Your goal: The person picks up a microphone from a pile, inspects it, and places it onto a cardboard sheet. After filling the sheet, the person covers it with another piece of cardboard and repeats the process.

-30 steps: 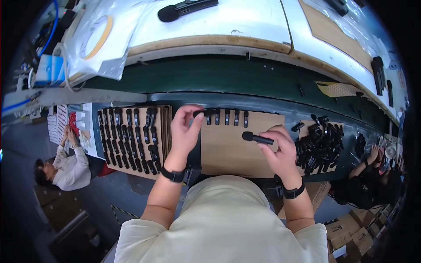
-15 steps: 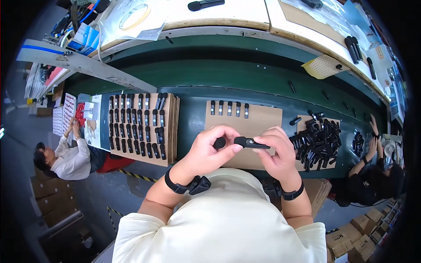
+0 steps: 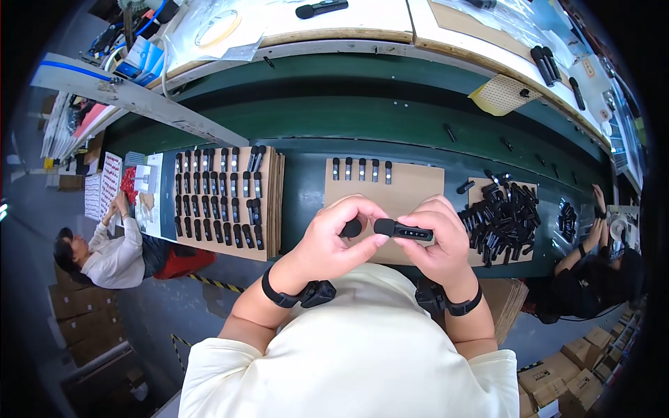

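Observation:
My right hand (image 3: 446,240) pinches a small black wireless microphone (image 3: 411,231) with a rounded foam head pointing left. A slotted face of the microphone is turned up. My left hand (image 3: 324,240) is closed around a dark round-ended piece (image 3: 350,228), perhaps a second microphone seen end-on; most of it is hidden by my fingers. Its thumb tip lies at the foam head of the first one. Both hands are above a cardboard sheet (image 3: 397,198), where several microphones (image 3: 362,170) stand in a row along the far left edge.
At left, a cardboard stack (image 3: 277,209) carries rows of microphones. A heap of loose microphones (image 3: 502,219) lies on cardboard at right. Beyond runs a green belt (image 3: 334,104) with scattered pieces, under a white shelf (image 3: 348,24). People work at far left (image 3: 115,251) and far right (image 3: 585,282).
The microphone in my right hand has rolled, so a slotted face shows instead of the one with a round light spot. My left hand keeps its grip. The view has shifted slightly.

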### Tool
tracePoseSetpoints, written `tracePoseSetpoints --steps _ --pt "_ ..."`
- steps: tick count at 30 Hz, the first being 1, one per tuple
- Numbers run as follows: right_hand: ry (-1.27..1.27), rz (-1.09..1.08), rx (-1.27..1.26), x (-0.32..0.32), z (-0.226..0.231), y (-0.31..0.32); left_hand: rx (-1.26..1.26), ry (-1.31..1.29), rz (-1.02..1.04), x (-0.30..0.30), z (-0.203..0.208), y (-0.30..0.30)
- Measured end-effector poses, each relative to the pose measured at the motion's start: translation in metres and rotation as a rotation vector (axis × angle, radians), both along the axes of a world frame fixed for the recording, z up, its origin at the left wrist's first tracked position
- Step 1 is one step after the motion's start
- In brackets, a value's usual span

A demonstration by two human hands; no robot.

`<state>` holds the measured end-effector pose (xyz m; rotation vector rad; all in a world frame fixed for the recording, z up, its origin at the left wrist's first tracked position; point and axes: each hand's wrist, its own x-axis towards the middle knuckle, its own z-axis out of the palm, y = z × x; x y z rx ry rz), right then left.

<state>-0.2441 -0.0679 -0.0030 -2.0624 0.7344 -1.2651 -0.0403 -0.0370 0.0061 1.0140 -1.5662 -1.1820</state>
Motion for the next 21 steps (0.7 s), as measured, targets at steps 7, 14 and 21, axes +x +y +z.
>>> tracePoseSetpoints --steps 7,14,21 --pt "0.022 -0.007 0.019 0.0 -0.002 -0.001 0.095 0.022 0.017 -0.001 -0.003 -0.001" --pt "0.001 0.011 0.428 0.002 -0.008 -0.004 -0.152 -0.063 -0.018 -0.003 -0.024 -0.022" --pt "0.098 -0.039 0.689 -0.003 -0.059 -0.04 0.156 -0.073 0.093 0.004 -0.068 -0.027"
